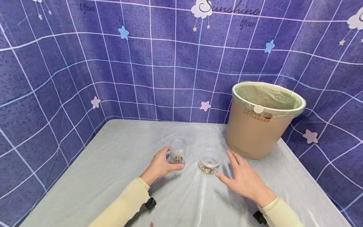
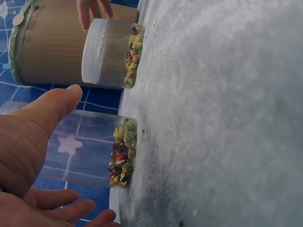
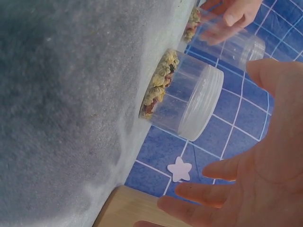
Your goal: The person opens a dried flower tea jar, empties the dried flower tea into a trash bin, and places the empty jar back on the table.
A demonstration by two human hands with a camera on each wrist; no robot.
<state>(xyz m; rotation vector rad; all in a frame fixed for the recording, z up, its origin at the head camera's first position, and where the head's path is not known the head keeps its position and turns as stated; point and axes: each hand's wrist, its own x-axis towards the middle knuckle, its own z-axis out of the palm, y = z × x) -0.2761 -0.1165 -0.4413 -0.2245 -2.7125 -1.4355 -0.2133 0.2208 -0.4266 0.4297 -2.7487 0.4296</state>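
A tall clear jar (image 1: pixel 177 151) stands upright on the cloth-covered table, with dried flower buds (image 2: pixel 124 156) in its bottom. My left hand (image 1: pixel 160 164) is around it, thumb on the near side and fingers beyond. In the left wrist view, those fingers (image 2: pixel 71 208) are spread loosely with a gap to the jar. To the right stands a shorter, wider clear jar (image 3: pixel 182 94), which has a ribbed translucent band at its top and yellowish dried buds (image 3: pixel 160 85) inside. Beside this short jar my right hand (image 1: pixel 244 178) is held with fingers spread, holding nothing, its thumb tip near the jar's base.
A tan trash bin (image 1: pixel 255 132) with a green liner stands at the back right of the table, beyond the right hand. A grey cloth (image 1: pixel 136 135) covers the table. Behind hangs a blue gridded curtain (image 1: pixel 164 75) with stars. Tiny crumbs lie on the cloth.
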